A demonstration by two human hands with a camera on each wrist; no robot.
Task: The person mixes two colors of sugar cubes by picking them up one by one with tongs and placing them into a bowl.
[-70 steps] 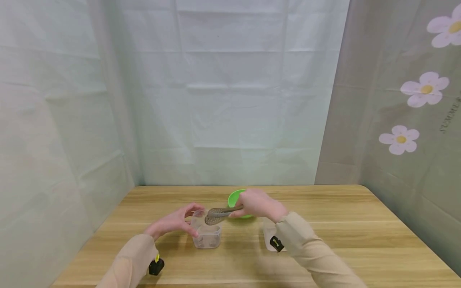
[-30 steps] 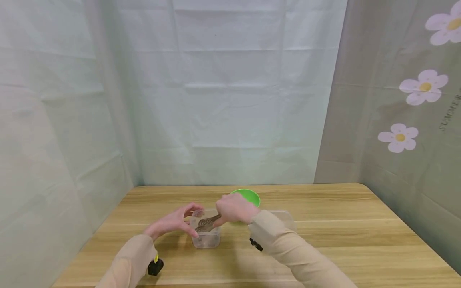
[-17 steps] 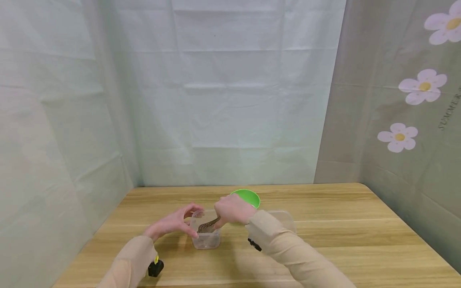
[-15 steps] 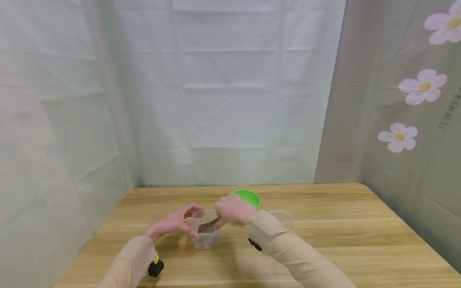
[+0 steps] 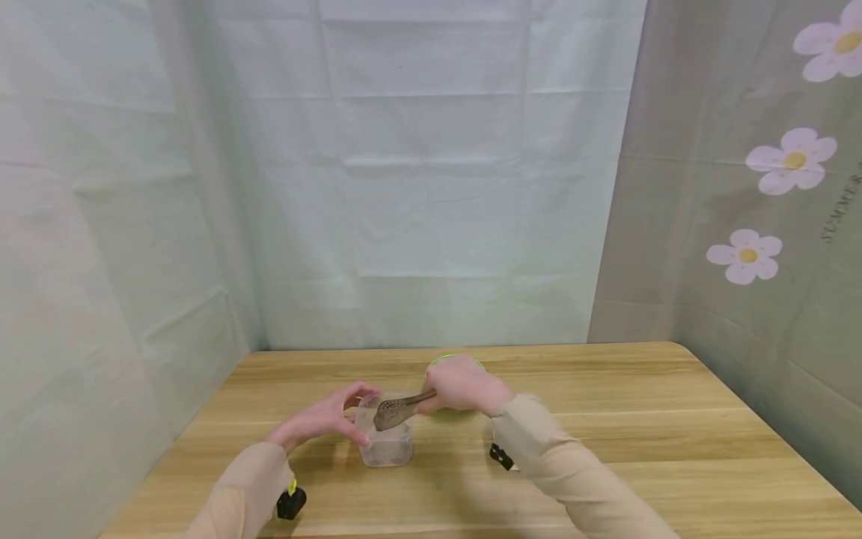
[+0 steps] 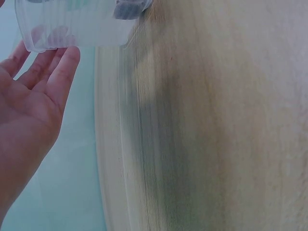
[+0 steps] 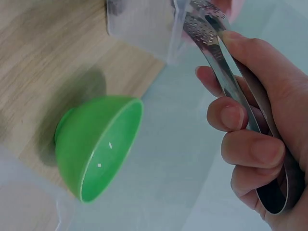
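Note:
My left hand [image 5: 328,416] holds a clear plastic container [image 5: 387,452] on the table, thumb at its near side and fingers at the far side. In the left wrist view its fingertips touch the container wall, and a dark piece [image 6: 130,8] shows through the plastic. My right hand [image 5: 462,384] grips metal tongs [image 5: 397,410] with perforated heads, tilted down over the container's opening. The right wrist view shows fingers and thumb wrapped round the tong arms, the heads close together. Whether anything is between the heads cannot be told.
Behind my right hand stands a green bowl [image 7: 96,139] with small white bits inside. A second clear container [image 7: 29,197] sits to the right, mostly covered by my sleeve in the head view. The wooden table [image 5: 640,449] meets cloth walls at back and sides.
The tongs first went down into the container, where their heads came together. Since then my right hand has lifted them up and to the right. The left hand stays in place.

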